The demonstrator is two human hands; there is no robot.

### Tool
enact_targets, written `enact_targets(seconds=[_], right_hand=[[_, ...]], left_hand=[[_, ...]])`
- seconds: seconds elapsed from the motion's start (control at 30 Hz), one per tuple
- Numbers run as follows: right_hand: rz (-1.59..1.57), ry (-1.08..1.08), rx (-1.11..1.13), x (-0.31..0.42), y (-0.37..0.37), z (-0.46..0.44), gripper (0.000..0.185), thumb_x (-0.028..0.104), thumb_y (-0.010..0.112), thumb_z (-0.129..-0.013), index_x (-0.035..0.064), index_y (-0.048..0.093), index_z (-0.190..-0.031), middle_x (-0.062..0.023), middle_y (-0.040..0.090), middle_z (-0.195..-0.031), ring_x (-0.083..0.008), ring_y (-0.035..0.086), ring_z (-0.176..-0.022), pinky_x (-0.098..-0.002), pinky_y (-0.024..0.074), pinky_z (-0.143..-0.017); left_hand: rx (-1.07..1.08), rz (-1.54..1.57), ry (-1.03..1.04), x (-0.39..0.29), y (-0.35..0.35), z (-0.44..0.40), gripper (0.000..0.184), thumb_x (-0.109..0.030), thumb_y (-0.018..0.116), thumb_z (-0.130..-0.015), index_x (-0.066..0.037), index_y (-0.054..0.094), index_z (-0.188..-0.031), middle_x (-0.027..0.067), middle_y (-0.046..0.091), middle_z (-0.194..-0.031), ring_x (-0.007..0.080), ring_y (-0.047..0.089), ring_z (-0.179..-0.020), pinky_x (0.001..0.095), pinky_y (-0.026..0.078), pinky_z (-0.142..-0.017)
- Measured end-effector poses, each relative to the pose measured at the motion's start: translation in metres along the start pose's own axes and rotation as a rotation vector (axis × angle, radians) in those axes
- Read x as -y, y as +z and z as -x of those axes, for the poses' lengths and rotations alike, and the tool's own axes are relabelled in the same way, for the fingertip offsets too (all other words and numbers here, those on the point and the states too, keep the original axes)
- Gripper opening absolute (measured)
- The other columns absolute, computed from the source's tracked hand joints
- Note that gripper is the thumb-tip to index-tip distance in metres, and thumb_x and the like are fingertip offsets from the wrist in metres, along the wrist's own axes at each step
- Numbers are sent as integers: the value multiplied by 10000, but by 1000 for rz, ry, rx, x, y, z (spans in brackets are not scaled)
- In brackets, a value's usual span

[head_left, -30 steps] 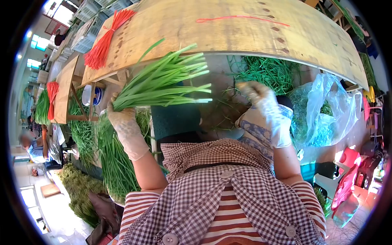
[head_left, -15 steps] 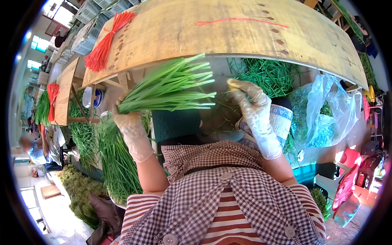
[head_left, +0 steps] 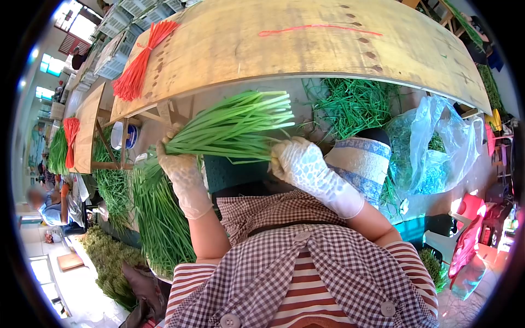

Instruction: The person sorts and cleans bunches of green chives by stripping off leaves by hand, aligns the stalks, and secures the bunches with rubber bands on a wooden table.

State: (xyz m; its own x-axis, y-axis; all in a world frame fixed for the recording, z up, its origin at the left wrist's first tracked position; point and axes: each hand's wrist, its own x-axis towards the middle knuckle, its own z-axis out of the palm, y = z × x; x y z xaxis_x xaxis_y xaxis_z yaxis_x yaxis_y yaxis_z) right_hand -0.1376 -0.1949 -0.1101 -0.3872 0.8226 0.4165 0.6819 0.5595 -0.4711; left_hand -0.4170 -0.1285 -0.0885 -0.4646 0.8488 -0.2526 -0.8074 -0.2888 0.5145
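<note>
A bunch of long green stalks (head_left: 224, 124) with pale ends pointing right is held in my gloved left hand (head_left: 179, 164), whose fingers wrap round its leafy end. My gloved right hand (head_left: 298, 161) is closed at the lower side of the bunch, near the pale ends; what its fingers pinch is hidden. Just beyond the bunch runs the near edge of a wooden table (head_left: 306, 52). A red tie (head_left: 320, 27) lies stretched out on it, and a bundle of red ties (head_left: 143, 61) is at its left.
More green stalks (head_left: 158, 213) are heaped beside my left arm. Loose green leaves (head_left: 350, 106) lie on the floor under the table, near a clear plastic bag (head_left: 432, 147) at the right. A blue and white bucket (head_left: 130, 135) stands at the left. Another person (head_left: 52, 205) sits far left.
My right hand has moved left and down to the bunch and its fingers have closed there. The bunch has come lower, and its pale ends now lie closer together.
</note>
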Motion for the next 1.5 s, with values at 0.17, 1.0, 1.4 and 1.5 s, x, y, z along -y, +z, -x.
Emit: enact_targets(seconds=[0.17, 1.0, 1.4, 1.5], right_hand=[[217, 374, -11, -44, -33, 23, 95, 104, 681, -711, 131, 621, -779, -70, 652, -762, -272, 641, -673, -363, 527, -623], [-1563, 613, 241, -38, -26, -13, 310, 94, 662, -871, -5, 625, -1162, -110, 680, -1057, -191, 640, -933, -322, 523, -838], [-1170, 778, 190, -25, -47, -7, 395, 90, 734, -819, -3, 633, -1189, -97, 691, -1106, -127, 639, -976, -267, 495, -902], [-1062, 781, 90, -13, -42, -12, 329, 85, 734, -827, -15, 666, -1132, -92, 707, -1040, -100, 637, -893, -245, 513, -834]], left_hand=[[-42, -101, 82, -23, -10, -16, 336, -313, 355, -993, -112, 521, -782, 54, 605, -809, 259, 607, -898, 495, 501, -905], [414, 257, -243, 9, -19, -27, 262, -209, 453, -944, -98, 446, -707, 39, 528, -729, 207, 547, -864, 424, 441, -889], [504, 608, -247, 12, 3, -5, 336, -124, 613, -818, -184, 387, -577, -76, 408, -518, 71, 422, -530, 268, 453, -767], [537, 783, -325, 11, 22, 7, 325, -31, 603, -779, -180, 398, -576, -81, 415, -504, 47, 417, -474, 210, 430, -606]])
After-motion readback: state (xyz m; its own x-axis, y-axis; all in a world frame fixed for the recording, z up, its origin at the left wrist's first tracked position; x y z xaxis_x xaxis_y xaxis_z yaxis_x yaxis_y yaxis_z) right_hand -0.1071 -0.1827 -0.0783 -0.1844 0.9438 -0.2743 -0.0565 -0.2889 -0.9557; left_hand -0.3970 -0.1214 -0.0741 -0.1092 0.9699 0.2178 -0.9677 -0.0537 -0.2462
